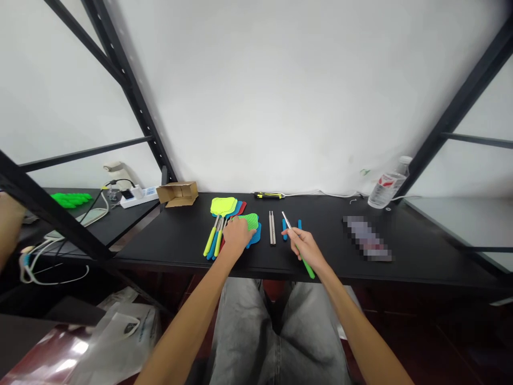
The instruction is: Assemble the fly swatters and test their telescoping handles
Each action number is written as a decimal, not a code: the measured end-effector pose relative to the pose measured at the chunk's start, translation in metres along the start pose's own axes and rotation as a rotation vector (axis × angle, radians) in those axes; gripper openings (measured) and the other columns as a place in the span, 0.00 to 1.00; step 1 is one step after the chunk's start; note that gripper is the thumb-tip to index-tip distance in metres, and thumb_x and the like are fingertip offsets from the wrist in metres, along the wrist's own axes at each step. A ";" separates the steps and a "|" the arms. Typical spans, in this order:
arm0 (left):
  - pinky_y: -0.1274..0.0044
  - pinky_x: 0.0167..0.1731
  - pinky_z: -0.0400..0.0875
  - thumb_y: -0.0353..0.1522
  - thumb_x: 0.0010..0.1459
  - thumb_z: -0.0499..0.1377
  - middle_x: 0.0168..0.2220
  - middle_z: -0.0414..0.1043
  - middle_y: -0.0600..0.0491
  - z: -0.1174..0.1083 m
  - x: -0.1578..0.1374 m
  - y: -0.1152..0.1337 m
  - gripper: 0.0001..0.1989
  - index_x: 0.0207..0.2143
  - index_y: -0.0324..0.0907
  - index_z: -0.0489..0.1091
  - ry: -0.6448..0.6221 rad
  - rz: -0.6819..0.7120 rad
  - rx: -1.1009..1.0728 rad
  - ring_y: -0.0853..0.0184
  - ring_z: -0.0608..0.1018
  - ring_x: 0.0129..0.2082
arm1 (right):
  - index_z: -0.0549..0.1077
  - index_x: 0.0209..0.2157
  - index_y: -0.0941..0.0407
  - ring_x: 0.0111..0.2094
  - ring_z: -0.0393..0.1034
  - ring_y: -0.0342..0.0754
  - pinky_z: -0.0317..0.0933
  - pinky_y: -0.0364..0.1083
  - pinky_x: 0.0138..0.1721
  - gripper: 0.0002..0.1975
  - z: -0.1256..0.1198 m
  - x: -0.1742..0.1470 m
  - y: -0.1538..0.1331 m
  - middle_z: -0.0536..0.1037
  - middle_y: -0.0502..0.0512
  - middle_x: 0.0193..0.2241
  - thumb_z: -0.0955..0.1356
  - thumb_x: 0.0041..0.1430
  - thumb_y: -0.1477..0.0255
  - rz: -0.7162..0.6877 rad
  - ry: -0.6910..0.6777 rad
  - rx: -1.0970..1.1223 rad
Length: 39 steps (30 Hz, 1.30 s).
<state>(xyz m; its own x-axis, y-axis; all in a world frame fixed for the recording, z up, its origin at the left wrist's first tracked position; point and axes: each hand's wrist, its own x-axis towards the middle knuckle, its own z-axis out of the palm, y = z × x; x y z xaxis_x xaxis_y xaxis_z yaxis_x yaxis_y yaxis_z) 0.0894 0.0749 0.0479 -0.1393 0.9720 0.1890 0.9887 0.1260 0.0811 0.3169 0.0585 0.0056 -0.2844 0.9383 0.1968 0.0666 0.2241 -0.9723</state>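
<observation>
A workshop-like spot: black counter [328, 243], perforated metal frame [138, 107], power strip [141, 198], bare white wall [280, 96].

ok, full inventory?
Swatters: several, yellow/blue/red, left
Swatter heads: some, green/blue, left
Rods: two, silver, centre
Handles: two, blue, centre
Green-handled rod: one, silver, right hand
Cutter: one, black-yellow, by wall
Carton: one, brown, back left
Bottle: one, clear, back right
Blurred item: one, unclear, right
Power strip: one, white, left
Green bundle: one, far left
Bag: one, whitish, lower left
Desk: one, black, centre
Trousers: one, grey, bottom
Left hand: one, bare, left
Right hand: one, bare, centre
</observation>
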 end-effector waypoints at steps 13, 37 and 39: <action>0.72 0.32 0.67 0.30 0.53 0.57 0.36 0.75 0.39 -0.029 0.022 -0.016 0.09 0.35 0.37 0.74 -0.060 0.155 0.079 0.52 0.78 0.37 | 0.74 0.41 0.58 0.10 0.50 0.37 0.48 0.37 0.11 0.24 0.001 0.001 -0.002 0.59 0.40 0.11 0.62 0.63 0.52 0.029 0.013 -0.014; 0.84 0.25 0.73 0.36 0.47 0.70 0.41 0.79 0.47 0.039 -0.031 0.042 0.19 0.40 0.39 0.72 -0.045 -0.155 -2.135 0.64 0.82 0.38 | 0.79 0.42 0.60 0.13 0.52 0.37 0.45 0.36 0.14 0.25 -0.001 -0.020 -0.018 0.62 0.44 0.12 0.64 0.62 0.53 0.087 -0.261 -0.190; 0.85 0.25 0.73 0.35 0.48 0.70 0.41 0.79 0.47 0.039 -0.031 0.042 0.18 0.40 0.39 0.72 -0.039 -0.172 -2.145 0.65 0.82 0.38 | 0.79 0.42 0.60 0.13 0.52 0.37 0.46 0.36 0.14 0.24 -0.001 -0.020 -0.018 0.62 0.44 0.12 0.64 0.62 0.53 0.081 -0.253 -0.178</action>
<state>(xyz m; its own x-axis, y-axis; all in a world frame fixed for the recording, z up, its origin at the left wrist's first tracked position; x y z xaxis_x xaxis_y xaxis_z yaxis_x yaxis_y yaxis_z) 0.1370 0.0576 0.0077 -0.1689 0.9844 0.0486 -0.6012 -0.1419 0.7864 0.3220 0.0360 0.0190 -0.4984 0.8648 0.0604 0.2590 0.2150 -0.9416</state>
